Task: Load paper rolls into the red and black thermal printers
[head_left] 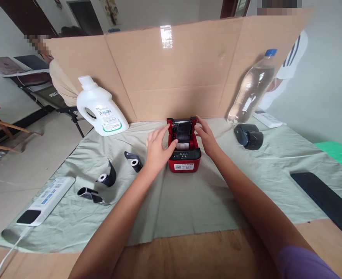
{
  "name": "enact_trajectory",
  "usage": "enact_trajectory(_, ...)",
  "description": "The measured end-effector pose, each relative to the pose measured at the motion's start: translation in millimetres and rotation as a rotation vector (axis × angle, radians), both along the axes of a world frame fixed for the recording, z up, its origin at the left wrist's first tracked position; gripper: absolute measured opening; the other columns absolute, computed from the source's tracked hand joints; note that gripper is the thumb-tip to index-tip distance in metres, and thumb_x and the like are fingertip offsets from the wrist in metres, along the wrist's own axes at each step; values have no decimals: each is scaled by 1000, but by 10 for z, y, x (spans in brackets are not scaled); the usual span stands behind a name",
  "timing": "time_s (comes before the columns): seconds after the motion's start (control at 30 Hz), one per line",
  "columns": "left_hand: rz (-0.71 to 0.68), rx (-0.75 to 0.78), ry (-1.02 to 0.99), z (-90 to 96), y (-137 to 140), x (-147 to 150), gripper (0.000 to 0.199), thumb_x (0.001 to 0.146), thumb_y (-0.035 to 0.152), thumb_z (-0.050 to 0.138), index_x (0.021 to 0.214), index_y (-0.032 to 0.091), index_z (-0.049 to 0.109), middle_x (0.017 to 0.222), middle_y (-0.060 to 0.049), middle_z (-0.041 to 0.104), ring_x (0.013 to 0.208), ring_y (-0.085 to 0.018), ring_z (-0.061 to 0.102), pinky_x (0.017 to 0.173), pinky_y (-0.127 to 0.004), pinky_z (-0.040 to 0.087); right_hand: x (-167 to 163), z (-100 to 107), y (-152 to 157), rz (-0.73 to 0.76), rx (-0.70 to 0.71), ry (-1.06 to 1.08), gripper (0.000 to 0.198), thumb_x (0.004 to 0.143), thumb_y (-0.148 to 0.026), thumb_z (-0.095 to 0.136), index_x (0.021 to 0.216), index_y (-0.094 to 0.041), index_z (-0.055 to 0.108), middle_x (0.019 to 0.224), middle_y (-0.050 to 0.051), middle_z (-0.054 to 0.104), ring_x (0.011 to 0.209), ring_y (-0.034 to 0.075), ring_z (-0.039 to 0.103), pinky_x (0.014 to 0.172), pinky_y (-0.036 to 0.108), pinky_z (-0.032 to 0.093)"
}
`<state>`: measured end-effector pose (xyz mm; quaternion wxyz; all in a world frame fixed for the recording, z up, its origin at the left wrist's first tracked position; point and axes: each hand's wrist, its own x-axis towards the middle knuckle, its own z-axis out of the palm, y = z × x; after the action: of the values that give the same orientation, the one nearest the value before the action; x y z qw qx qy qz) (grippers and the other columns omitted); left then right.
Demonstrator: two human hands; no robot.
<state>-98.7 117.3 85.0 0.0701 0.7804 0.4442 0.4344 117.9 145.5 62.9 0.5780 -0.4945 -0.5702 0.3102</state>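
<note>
A small red and black label printer (184, 155) stands on the cloth with its lid raised. Inside it lies a white roll (183, 146), and a strip of black film (183, 131) runs up across the raised lid. My left hand (159, 147) is at the printer's left side, fingers spread, index finger by the lid's edge and thumb near the roll. At the lid's right edge, my right hand (206, 136) has its fingers bent around the side. The contact of some fingertips is hidden.
Left on the cloth (188, 209) are black rolls (109, 176), a curled black piece (91, 195), another roll (134, 164), a power strip (47, 201) and a detergent jug (101, 106). Right are a water bottle (254, 89), dark rolls (248, 136) and a phone (325, 201). Cardboard (177, 69) stands behind.
</note>
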Motion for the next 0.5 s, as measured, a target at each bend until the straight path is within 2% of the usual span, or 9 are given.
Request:
enact_trajectory(0.07,50,27,62,129,108,108,53,86,36,69,137,30,58,141,-10,53,129,-33,45,108,-51,35,-4,-61,32,12,50,66,68,84,-64,58,143,-31,49,148,6,46,121,25,54,98,40,49)
enact_trajectory(0.17,49,47,96,260,173,198,21,86,32,70,106,29,74,141,-7,52,131,-35,40,107,-53,31,13,-103,34,5,97,129,58,83,-64,61,132,-31,59,137,5,52,115,24,56,99,41,48)
enact_trajectory(0.23,-36,49,89,319,152,175,9,88,31,67,89,27,74,135,-4,57,129,-32,41,109,-53,30,33,-116,8,-10,118,168,44,85,-60,61,117,-29,66,126,4,57,111,23,56,100,41,46)
enact_trajectory(0.3,-171,37,111,372,106,97,10,89,31,66,84,26,73,133,-2,60,128,-30,43,111,-52,29,47,-141,-36,5,143,199,28,84,-51,63,96,-26,69,118,3,58,113,24,54,102,40,44)
enact_trajectory(0.4,-335,-22,168,440,46,-27,9,87,29,67,82,25,73,137,0,58,130,-29,42,114,-51,28,24,-210,-132,112,174,199,15,78,-36,62,73,-23,59,119,4,55,123,27,48,105,42,41)
enact_trajectory(0.5,-428,-98,205,473,28,-81,7,85,27,68,81,25,73,139,0,57,131,-29,43,115,-51,30,-44,-285,-232,158,187,183,11,73,-28,59,67,-22,53,124,4,53,131,29,42,110,44,36)
